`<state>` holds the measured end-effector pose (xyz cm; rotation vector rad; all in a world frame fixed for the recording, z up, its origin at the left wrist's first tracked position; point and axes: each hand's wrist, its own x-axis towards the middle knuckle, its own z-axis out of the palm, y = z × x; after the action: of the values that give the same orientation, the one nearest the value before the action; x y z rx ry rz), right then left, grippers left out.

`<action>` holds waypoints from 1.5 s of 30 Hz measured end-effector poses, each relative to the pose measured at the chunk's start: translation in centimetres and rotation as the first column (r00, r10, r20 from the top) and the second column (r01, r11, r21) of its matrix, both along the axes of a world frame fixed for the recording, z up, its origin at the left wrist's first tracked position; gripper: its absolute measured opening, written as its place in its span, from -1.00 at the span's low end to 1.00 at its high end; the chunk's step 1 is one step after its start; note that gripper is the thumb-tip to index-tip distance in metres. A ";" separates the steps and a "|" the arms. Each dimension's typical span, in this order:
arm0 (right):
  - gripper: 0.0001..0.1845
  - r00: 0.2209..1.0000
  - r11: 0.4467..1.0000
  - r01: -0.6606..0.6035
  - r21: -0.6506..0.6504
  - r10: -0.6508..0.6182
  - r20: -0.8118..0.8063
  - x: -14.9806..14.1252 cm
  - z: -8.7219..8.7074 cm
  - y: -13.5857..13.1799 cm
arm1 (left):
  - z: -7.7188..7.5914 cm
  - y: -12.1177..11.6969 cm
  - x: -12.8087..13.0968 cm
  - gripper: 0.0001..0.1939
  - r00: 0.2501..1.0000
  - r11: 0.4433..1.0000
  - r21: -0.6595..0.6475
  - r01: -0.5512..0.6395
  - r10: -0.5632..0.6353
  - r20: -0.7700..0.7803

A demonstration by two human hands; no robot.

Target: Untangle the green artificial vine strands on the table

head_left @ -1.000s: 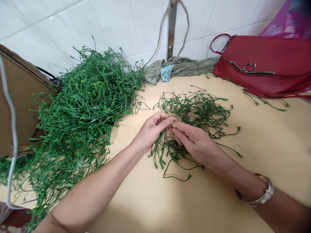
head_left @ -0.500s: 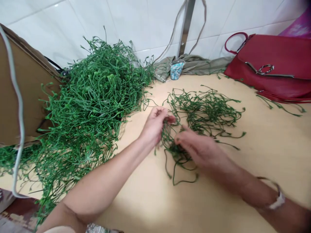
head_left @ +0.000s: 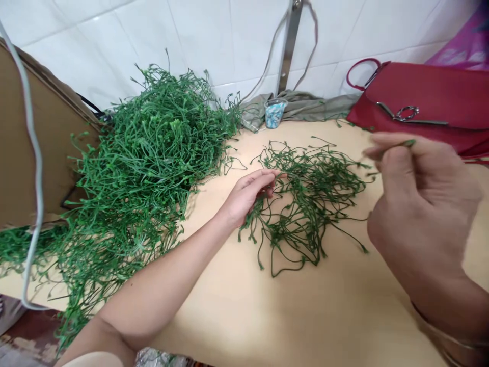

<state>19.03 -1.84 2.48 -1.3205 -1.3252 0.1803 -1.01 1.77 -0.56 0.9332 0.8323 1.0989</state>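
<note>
My left hand [head_left: 248, 196] is closed around a small bunch of thin green stems [head_left: 256, 210], their tips hanging below the palm. Beside its fingers lies a loose tangle of similar stems [head_left: 321, 176], spread over the tabletop. My right hand [head_left: 424, 209] is raised to the right of that tangle, near the camera, with its fingers pinched together. A bit of green stem [head_left: 409, 143] pokes out between the thumb and fingers; the rest of it is hidden. The stems look like plastic, with small forked or bud-like ends.
A tall heap of green stems [head_left: 156, 142] covers the table's left side, against a cardboard box [head_left: 42, 137]. A white cable [head_left: 32, 153] hangs at far left. At the back stand a blue-and-white cup [head_left: 275, 113], a metal post [head_left: 289, 46] and a red bag [head_left: 424, 97].
My right hand has moved from beside the left hand up and to the right, a stem in its fingers. My left hand has stayed nearly in place, keeping its bunch.
</note>
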 end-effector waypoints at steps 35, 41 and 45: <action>-0.79 0.816 0.715 -0.546 -0.437 0.571 -0.085 -2.9 -1.9 -0.4 | -0.2 -0.4 -0.3 -0.61 0.964 0.972 0.140 0.188 -0.156 -0.217; -0.76 0.845 0.729 -0.535 -0.427 0.464 -0.266 -2.3 -2.8 -0.3 | -0.1 -0.8 -0.3 -0.60 0.959 0.973 0.103 0.206 -0.180 -0.219; -0.66 0.831 0.752 -0.552 -0.359 0.466 -0.302 -2.1 -3.2 0.0 | 0.0 -1.0 -0.2 -0.61 0.968 0.974 0.082 0.212 -0.198 -0.154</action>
<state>16.93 -1.83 -0.75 -1.2210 -1.5048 1.0221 -1.19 0.82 -0.52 1.1659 0.7857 0.9057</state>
